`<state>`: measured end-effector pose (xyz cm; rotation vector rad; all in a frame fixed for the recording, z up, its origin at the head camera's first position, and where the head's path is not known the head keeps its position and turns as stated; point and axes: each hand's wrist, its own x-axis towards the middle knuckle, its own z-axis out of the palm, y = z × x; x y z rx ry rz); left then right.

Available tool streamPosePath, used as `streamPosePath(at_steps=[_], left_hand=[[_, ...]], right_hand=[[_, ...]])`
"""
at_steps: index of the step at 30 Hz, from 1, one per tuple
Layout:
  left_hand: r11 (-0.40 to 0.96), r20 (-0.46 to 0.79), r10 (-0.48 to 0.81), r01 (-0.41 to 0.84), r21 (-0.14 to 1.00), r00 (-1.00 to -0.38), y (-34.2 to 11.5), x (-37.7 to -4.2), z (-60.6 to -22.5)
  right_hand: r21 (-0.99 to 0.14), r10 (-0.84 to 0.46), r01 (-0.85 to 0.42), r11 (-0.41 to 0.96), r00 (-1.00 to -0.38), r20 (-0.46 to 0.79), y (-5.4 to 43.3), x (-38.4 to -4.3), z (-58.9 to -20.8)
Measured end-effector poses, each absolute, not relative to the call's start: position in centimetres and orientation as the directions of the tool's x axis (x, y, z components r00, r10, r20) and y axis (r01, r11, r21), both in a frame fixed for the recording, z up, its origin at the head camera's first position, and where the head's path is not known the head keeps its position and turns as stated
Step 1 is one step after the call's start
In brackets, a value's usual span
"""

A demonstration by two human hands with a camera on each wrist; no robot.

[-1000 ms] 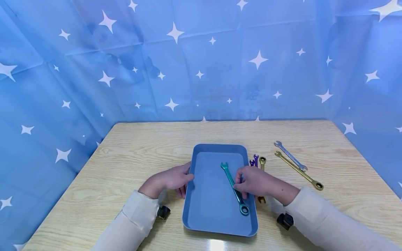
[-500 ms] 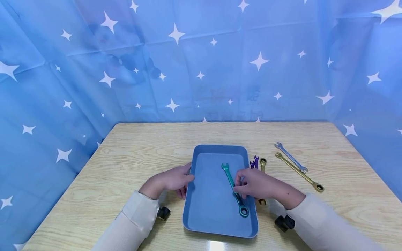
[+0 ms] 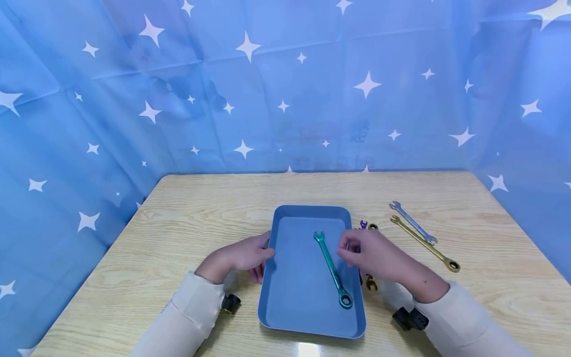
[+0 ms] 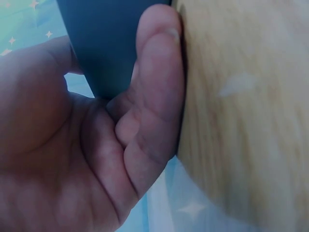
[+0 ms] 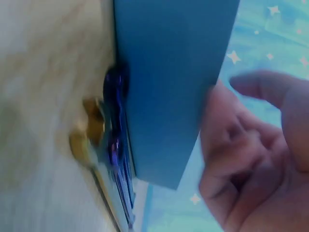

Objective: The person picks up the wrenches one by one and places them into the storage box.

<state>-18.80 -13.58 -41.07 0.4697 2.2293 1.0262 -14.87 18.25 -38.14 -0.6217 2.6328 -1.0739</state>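
A blue tray lies on the table, and a green combination wrench rests slantwise inside it. My left hand grips the tray's left side, thumb over the rim; in the left wrist view, fingers curl against the outer wall. Just over the right rim hovers my right hand, fingers loosely bent, thumb apart, holding nothing. Below it, outside the tray's right wall, purple wrenches and a gold wrench lie close together. The hand partly hides them in the head view.
Farther right on the table, a silver wrench and another gold wrench lie side by side. A blue curtain with white stars hangs behind the table.
My right hand has let go of the green wrench and moved up and right, toward the tray's right rim. The wrench stays in the tray. My left hand keeps its place.
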Motion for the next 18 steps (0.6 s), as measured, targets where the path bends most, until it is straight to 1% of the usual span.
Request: streamPosePath(at_steps=[4, 7, 13, 18], left_hand=[[0.628, -0.395, 0.551, 0.054, 0.777, -0.735, -13.7, -18.8, -41.1], [0.63, -0.399, 0.545, 0.046, 0.775, -0.737, -13.7, -18.8, -41.0], [0.641, -0.41, 0.536, 0.039, 0.767, -0.738, -13.9, -18.8, -41.0], [0.632, -0.401, 0.54, 0.042, 0.774, -0.74, -13.8, -18.9, -41.1]], right_hand=[[-0.673, -0.378, -0.319, 0.667, -0.924, 0.064, 19.0, -15.3, -37.9], [-0.643, -0.339, -0.322, 0.695, -0.935, 0.102, 19.6, -15.6, -37.9], [-0.562, -0.308, -0.305, 0.769, -0.947, 0.091, 20.6, -16.4, -38.3], [-0.494, -0.274, -0.259, 0.83, -0.961, 0.043, 21.4, -16.8, -38.7]])
